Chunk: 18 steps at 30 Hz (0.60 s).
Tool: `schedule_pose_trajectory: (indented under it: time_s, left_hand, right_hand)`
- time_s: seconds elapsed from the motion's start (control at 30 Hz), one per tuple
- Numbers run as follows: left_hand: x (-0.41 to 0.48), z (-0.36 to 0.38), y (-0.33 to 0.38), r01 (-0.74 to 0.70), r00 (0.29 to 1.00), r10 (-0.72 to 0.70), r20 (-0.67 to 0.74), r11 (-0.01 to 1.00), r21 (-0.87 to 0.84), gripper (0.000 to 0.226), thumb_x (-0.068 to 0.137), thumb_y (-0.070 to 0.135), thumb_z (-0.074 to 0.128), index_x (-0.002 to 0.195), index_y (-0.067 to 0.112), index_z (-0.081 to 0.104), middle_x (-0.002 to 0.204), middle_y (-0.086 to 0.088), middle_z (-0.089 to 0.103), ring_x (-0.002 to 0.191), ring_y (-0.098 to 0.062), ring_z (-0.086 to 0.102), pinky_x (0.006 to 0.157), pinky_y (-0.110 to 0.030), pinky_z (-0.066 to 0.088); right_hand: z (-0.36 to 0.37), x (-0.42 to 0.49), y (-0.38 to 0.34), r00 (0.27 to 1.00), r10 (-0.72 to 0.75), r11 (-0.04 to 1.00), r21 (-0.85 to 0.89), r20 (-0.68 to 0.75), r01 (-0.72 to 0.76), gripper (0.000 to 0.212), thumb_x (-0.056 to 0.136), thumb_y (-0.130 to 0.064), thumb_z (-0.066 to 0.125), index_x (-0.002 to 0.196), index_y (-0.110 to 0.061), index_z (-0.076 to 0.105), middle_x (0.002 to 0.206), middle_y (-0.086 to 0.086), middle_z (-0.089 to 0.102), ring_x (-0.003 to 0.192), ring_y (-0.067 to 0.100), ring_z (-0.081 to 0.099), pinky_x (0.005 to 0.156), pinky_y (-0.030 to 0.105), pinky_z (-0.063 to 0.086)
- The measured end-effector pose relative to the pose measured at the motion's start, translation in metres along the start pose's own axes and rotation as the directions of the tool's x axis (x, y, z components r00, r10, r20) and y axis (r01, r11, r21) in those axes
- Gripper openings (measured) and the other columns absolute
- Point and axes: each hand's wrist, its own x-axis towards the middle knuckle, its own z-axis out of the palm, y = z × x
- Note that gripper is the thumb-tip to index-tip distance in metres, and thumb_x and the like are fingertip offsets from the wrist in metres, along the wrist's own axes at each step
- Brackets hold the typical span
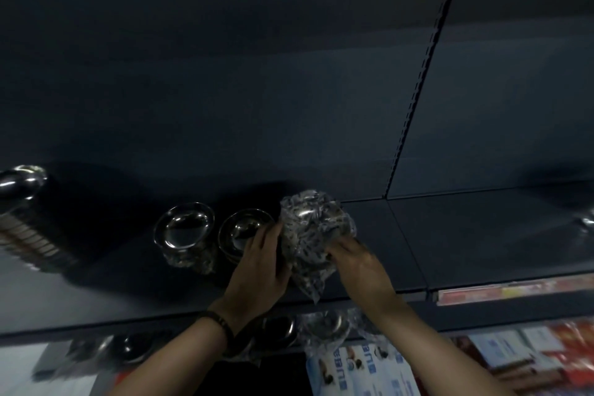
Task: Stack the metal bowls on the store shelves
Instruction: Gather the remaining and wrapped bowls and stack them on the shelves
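Gripping wrapped bowls point(313, 228) (plastic-bagged), left hand point(260, 267) leftward, right hand point(356, 262) rightward

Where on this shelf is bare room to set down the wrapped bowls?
Bare shelf: right of the wrapped bowl stack, up to a shiny item at the right edge. Crowded on its left: two bowl stacks beside the left hand.
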Motion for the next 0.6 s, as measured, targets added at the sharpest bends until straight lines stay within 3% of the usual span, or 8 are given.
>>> schedule_pose_trajectory:
  time_s: [0.1, 0.23, 0.4, 0.47, 0.6]
  left_hand:
    - [0.0, 0.007, -0.002, -0.019, 0.998, 0.016, 0.059, 0.999, 0.036, 0.092, 0.093, 0.028, 0.068, 0.167, 0.017, 0.015, 0.172, -0.004, 0.022, 0.159, -0.026, 0.024, 0.128, -0.043, 0.03]
    - [0.004, 0.015, -0.001, -0.032, 0.988, 0.013, 0.151, 0.992, 0.121, 0.091, 0.092, 0.03, 0.066, 0.167, 0.013, 0.018, 0.174, -0.004, 0.018, 0.158, -0.029, 0.024, 0.129, -0.041, 0.027]
    - [0.006, 0.02, 0.002, -0.028, 0.956, -0.037, 0.292, 0.977, 0.213, 0.08, 0.09, 0.035, 0.06, 0.163, 0.021, 0.027, 0.17, 0.003, 0.024, 0.149, -0.034, 0.035, 0.118, -0.042, 0.042]
    - [0.006, 0.022, 0.001, -0.017, 0.948, -0.056, 0.313, 0.974, 0.227, 0.078, 0.09, 0.037, 0.061, 0.16, 0.023, 0.03, 0.168, 0.005, 0.024, 0.147, -0.034, 0.036, 0.114, -0.043, 0.046]
    - [0.004, 0.031, -0.002, 0.015, 0.929, -0.115, 0.352, 0.961, 0.275, 0.082, 0.091, 0.039, 0.061, 0.163, 0.026, 0.024, 0.172, 0.012, 0.01, 0.141, -0.033, 0.041, 0.106, -0.046, 0.052]
  right_hand:
    - [0.011, -0.004, 0.0, 0.999, 0.03, 0.999, -0.015, 0.04, -0.029, 0.068, 0.061, 0.017, 0.084, 0.114, -0.024, 0.073, 0.116, 0.0, 0.068, 0.096, 0.023, 0.07, 0.073, 0.026, 0.062]
    - [0.017, -0.001, 0.002, 0.994, 0.054, 0.997, -0.06, 0.093, -0.048, 0.064, 0.06, 0.014, 0.085, 0.111, -0.025, 0.077, 0.114, -0.001, 0.071, 0.097, 0.022, 0.071, 0.081, 0.023, 0.058]
    - [0.023, 0.007, 0.011, 0.99, 0.028, 0.999, -0.039, 0.135, -0.023, 0.064, 0.062, 0.017, 0.078, 0.113, -0.022, 0.076, 0.108, 0.005, 0.072, 0.096, 0.029, 0.071, 0.079, 0.03, 0.062]
    - [0.028, 0.008, 0.015, 0.988, 0.013, 0.998, -0.059, 0.153, -0.004, 0.065, 0.06, 0.016, 0.08, 0.113, -0.021, 0.076, 0.11, 0.003, 0.073, 0.1, 0.027, 0.071, 0.086, 0.029, 0.06]
    - [0.033, 0.009, 0.021, 0.987, -0.018, 0.998, -0.058, 0.158, 0.027, 0.059, 0.058, 0.016, 0.08, 0.104, -0.022, 0.076, 0.105, 0.0, 0.074, 0.096, 0.025, 0.072, 0.088, 0.028, 0.058]
